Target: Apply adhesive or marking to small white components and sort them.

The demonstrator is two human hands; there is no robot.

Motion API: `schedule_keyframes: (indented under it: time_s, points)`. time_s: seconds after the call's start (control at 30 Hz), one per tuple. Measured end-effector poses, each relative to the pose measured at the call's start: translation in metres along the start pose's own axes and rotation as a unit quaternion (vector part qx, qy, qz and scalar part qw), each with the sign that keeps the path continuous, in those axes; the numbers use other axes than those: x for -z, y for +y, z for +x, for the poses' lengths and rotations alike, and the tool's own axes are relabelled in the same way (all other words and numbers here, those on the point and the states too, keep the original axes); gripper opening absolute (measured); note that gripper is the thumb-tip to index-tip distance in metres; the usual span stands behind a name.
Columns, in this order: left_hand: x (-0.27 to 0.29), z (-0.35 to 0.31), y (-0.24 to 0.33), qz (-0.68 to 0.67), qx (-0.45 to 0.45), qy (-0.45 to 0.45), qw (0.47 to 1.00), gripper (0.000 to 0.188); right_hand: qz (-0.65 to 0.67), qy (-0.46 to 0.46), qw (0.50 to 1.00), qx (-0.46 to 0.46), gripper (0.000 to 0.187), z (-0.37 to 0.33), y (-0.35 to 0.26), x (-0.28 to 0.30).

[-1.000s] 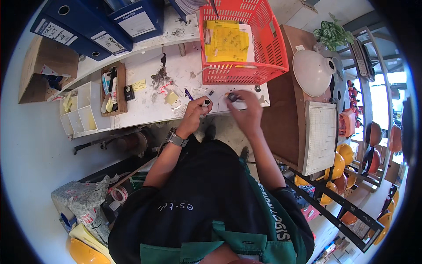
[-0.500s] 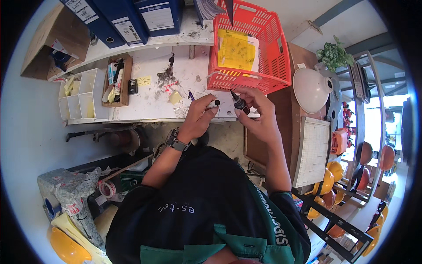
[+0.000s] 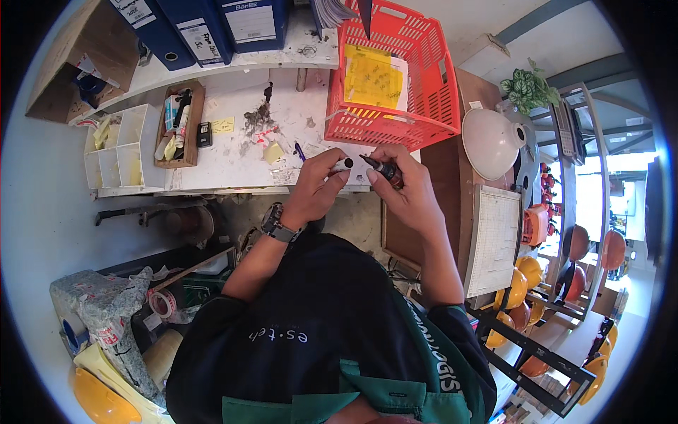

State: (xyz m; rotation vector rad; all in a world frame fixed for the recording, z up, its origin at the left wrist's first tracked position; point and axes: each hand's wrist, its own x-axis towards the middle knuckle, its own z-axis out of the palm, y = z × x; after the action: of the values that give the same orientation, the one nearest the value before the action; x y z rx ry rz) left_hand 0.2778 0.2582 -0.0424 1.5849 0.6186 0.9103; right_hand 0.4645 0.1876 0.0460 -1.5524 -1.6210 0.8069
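Between the fingers and thumb of my left hand (image 3: 314,189) is a short white marker (image 3: 342,164), its dark round end facing right. My right hand (image 3: 413,189) grips a small dark bottle (image 3: 387,172) with a pointed black nozzle. The bottle lies tilted, nozzle toward the marker's end, with a small gap between them. Both hands are above the front edge of a stained white worktop (image 3: 233,166). A purple pen (image 3: 300,151) lies on it just beyond my left hand.
A red plastic crate (image 3: 392,127) with yellow and white papers stands beyond my right hand. Farther left are a wooden box of pens and tubes (image 3: 191,152), a white divided organiser (image 3: 145,152) and a shelf of blue binders (image 3: 251,28). A white lamp shade (image 3: 487,145) sits right.
My right hand has tipped the bottle, so its nozzle now points left at the marker instead of upward. The two hands are closer together. The whole view has shifted slightly.
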Motion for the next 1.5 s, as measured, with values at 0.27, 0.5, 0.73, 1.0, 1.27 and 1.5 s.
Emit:
schedule_keyframes:
  time_s: [0.27,0.5,0.73,1.0,1.27,1.5]
  points:
    - [-0.007,-0.002,-0.006,-0.024,-0.073,0.024,0.997,0.033,-0.193,-0.045,0.97,0.141,0.031,0.008,-0.026,0.022]
    - [-0.013,0.002,-0.009,-0.008,-0.145,0.033,0.989,0.034,-0.274,-0.107,0.935,0.197,0.026,0.021,-0.046,0.031]
    - [-0.015,0.001,-0.01,-0.047,-0.111,0.011,0.993,0.019,-0.32,-0.147,0.912,0.212,0.026,0.032,-0.058,0.036]
    - [-0.021,0.003,-0.017,-0.068,-0.098,0.013,0.993,0.015,-0.348,-0.177,0.9,0.193,0.024,0.038,-0.065,0.038]
    - [-0.026,0.009,-0.02,-0.064,-0.129,0.007,0.99,0.017,-0.411,-0.209,0.864,0.202,0.027,0.044,-0.069,0.041]
    - [-0.031,0.011,-0.021,-0.079,-0.117,0.019,0.99,0.02,-0.444,-0.237,0.835,0.22,0.025,0.05,-0.078,0.038]
